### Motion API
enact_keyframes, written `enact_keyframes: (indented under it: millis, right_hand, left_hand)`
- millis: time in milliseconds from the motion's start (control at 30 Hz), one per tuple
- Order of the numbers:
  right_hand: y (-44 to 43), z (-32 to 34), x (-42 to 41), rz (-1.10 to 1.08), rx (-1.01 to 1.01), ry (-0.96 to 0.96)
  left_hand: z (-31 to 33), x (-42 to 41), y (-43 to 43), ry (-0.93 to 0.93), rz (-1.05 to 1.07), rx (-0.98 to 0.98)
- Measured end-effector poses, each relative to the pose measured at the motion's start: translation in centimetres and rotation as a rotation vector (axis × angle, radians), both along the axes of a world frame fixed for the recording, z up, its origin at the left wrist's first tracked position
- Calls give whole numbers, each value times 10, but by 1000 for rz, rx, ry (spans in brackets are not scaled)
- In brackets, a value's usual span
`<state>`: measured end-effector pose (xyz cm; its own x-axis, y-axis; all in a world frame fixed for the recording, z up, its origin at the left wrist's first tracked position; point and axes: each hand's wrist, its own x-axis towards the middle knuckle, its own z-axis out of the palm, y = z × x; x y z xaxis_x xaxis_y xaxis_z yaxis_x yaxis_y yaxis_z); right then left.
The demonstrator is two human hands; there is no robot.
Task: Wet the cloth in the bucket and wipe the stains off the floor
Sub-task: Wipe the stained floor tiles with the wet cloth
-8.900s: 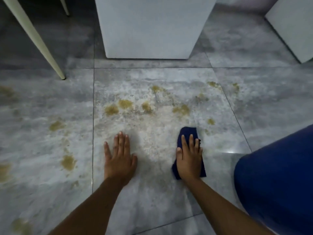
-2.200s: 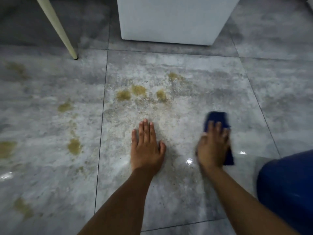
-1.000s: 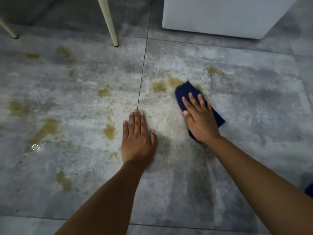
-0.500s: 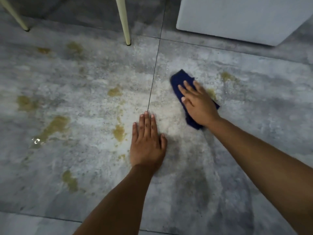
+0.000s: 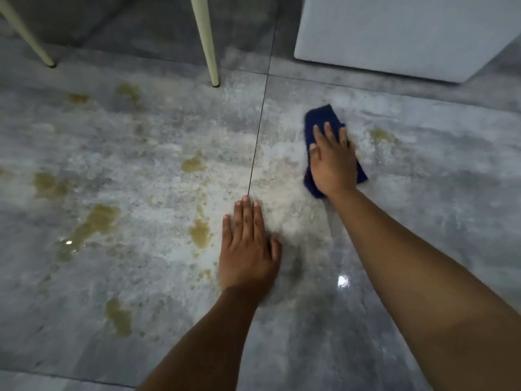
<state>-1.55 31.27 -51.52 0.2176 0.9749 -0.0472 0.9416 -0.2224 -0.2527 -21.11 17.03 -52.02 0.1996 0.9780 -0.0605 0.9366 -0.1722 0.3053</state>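
A dark blue cloth [image 5: 320, 119] lies flat on the grey tiled floor [image 5: 423, 221], pressed down under my right hand [image 5: 332, 162]; its far end sticks out beyond my fingers. My left hand [image 5: 248, 249] rests palm down on the floor, fingers together, holding nothing. Yellow-brown stains mark the tiles: one [image 5: 200, 232] just left of my left hand, one [image 5: 193, 164] farther up, a long smear [image 5: 93, 221] at the left, one [image 5: 380, 135] right of the cloth. The bucket is out of view.
Two cream chair legs [image 5: 208, 52] [image 5: 25, 38] stand at the back left. A white cabinet base [image 5: 394, 35] sits at the back right. A tile joint [image 5: 260, 117] runs between the stained tiles. The floor by my right forearm shines wet.
My right hand has slid the cloth rightward and slightly away over the last half second; stains near the joint are gone. The view has drifted left since earlier, losing the blue bucket.
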Motion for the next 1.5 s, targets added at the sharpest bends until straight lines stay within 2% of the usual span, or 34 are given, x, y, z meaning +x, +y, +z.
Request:
enact_keyframes:
  millis: [133,233,333,433,500,567,667,800,867,967,1033,1067,1200,1333,1400,1500]
  right_hand:
    - [-53,0,-16,-370,5,-6]
    - [-64,3,-38,-271,7,20]
    - [-50,6,-1,-142,-38,6]
    - [-71,4,49,-407,4,17]
    - [-102,6,52,-535,-12,18]
    - [-130,2,32,-502,-21,-12]
    - [-138,1,-4,-310,-8,-12]
    - [-69,1,7,1,-26,4]
    - [-36,1,43,-30,-7,-18]
    - [-41,1,86,-376,33,-15]
    - [-64,2,75,-570,4,8]
    - [-74,1,59,-590,-4,8]
    - [-53,1,14,-357,-1,-4]
    - [21,2,57,-145,-49,4]
    - [25,2,90,-238,-34,12]
    - [-18,4,120,-571,33,30]
  left_hand:
    - [0,2,1,36,4,-22]
    - [4,4,3,78,4,-40]
    - [11,8,9,110,22,-58]
    - [19,23,32,91,-13,-39]
    - [20,39,55,45,-18,-18]
    - [16,52,73,30,3,-41]
    - [8,57,77,106,-11,-43]
    - [5,57,75,116,-18,-24]
    - [3,57,77,100,-16,-19]
    - [3,56,75,73,-18,-26]
    - [3,56,76,53,-10,-29]
    - [4,57,77,45,-4,-31]
    - [5,58,76,65,-10,-41]
    - [4,57,77,63,-6,-22]
    - [4,56,77,54,-7,-29]
    - [4,57,77,49,-8,-36]
